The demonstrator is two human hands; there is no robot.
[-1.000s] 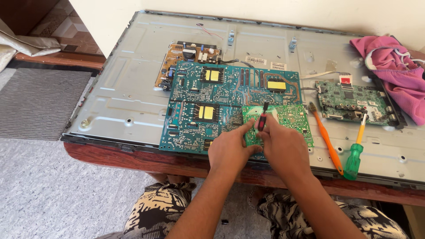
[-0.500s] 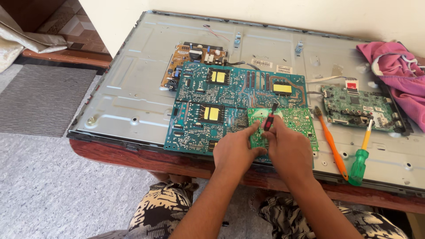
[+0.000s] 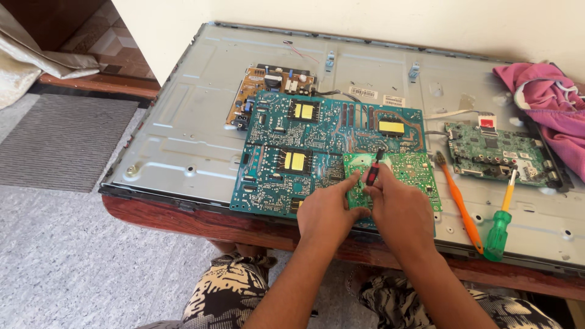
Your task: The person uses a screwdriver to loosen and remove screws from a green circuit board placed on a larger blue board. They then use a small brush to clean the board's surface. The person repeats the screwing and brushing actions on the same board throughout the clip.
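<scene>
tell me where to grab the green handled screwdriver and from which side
Grip the green handle of the screwdriver, coming from above at the near edge. It is the thick end, lies flat on the metal panel, and points toward the person, clear of the orange tool.

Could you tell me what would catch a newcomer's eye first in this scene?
Probably the big teal circuit board at the centre of the grey metal panel, with both hands at its near edge. The right hand holds a small red tool over a light green board that the left hand steadies. Farther right lie an orange toothbrush and a pink cloth.
</scene>
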